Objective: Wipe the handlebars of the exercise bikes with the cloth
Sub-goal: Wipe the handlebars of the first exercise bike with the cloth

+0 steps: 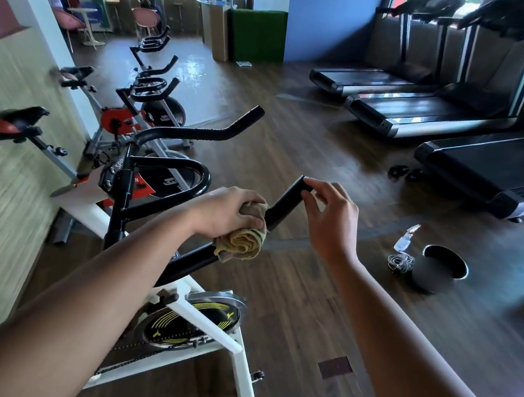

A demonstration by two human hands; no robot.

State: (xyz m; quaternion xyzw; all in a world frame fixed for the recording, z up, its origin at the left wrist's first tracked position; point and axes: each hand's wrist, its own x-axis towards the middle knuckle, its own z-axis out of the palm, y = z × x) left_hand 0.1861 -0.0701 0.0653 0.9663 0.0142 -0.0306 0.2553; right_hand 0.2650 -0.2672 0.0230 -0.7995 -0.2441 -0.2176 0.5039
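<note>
Hands apart: left hand clamped on bunched cloth round handlebar bend, right hand just ahead, pinching bar tip. Likely trouble: loose cloth folds slipping off, underside left unwiped; weak right pinch letting bar wobble under pressure.

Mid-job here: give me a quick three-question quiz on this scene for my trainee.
1. True or false: the left hand grips the cloth against the handlebar.
2. Which part does the right hand pinch? A) the saddle B) the handlebar's tip C) the flywheel
3. Fill in: the spray bottle lies on the ____.
Key: 1 true; 2 B; 3 floor.
</note>
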